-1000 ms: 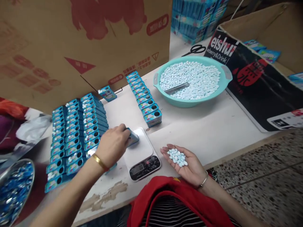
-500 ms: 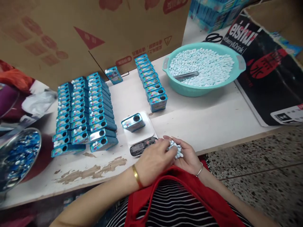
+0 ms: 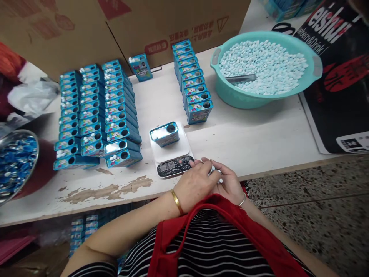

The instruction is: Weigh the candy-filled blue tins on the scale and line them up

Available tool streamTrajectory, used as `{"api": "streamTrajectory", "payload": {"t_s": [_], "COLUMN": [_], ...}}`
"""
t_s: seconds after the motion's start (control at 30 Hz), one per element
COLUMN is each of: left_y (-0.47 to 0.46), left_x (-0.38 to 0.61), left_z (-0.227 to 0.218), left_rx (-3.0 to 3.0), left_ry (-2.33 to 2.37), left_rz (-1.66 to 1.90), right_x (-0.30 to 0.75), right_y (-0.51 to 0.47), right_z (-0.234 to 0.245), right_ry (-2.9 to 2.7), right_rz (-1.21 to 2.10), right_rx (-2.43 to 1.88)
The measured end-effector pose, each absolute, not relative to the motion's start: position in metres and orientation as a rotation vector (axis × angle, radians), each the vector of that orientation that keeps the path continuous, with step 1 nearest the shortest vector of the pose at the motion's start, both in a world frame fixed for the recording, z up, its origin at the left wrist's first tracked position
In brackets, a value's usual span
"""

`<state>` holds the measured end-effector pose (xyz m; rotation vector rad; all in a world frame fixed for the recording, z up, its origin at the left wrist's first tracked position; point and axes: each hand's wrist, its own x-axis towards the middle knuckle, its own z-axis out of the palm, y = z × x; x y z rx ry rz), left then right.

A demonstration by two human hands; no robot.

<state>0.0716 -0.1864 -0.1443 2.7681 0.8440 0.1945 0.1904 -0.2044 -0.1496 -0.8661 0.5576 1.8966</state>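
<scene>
A small blue tin (image 3: 165,133) with a round hole in its top lies on a white kitchen scale (image 3: 171,149). My right hand (image 3: 230,184) is cupped palm up at the table's front edge, holding pale blue candies (image 3: 216,174). My left hand (image 3: 196,183) lies over it, fingers pinched into the candies. Both hands are just right of the scale's display.
Rows of blue tins (image 3: 95,111) stand left of the scale; a shorter row (image 3: 192,82) runs behind it. A teal basin (image 3: 230,94) of pale candies with a metal scoop (image 3: 240,78) sits at the back right. A metal bowl (image 3: 17,163) of blue pieces sits far left. Cardboard boxes (image 3: 161,19) line the back.
My left hand let go of the tin on the scale and moved right onto the candies in my right hand. The view has tilted down.
</scene>
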Motion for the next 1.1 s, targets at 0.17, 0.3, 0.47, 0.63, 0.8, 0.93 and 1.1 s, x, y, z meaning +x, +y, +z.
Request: {"api": "streamTrajectory", "payload": {"t_s": [0.17,0.3,0.47,0.63,0.8,0.93,1.1], "left_y": [-0.183,-0.169,-0.134,-0.105,-0.105,-0.110,-0.112], "left_x": [0.070,0.049,0.001,-0.021,-0.015,-0.012,-0.012], "left_z": [-0.146,-0.134,-0.133,-0.161,-0.145,-0.123,-0.124], "left_rx": [2.713,2.618,2.237,1.901,2.518,3.050,3.200], "left_ry": [0.885,0.743,1.405,1.488,1.223,0.989,0.897], "left_rz": [0.314,0.609,1.356,1.068,1.034,0.950,0.949], "right_x": [0.186,0.180,0.167,0.154,0.148,0.145,0.144], "right_y": [-0.198,-0.192,-0.178,-0.158,-0.142,-0.134,-0.129], "right_z": [-0.147,-0.151,-0.155,-0.152,-0.153,-0.155,-0.150], "right_ry": [0.603,0.610,0.493,0.466,0.474,0.530,0.562], "right_rz": [1.897,1.923,1.943,1.927,1.826,1.806,1.817], "right_rx": [-0.869,-0.801,-0.740,-0.796,-0.699,-0.656,-0.646]}}
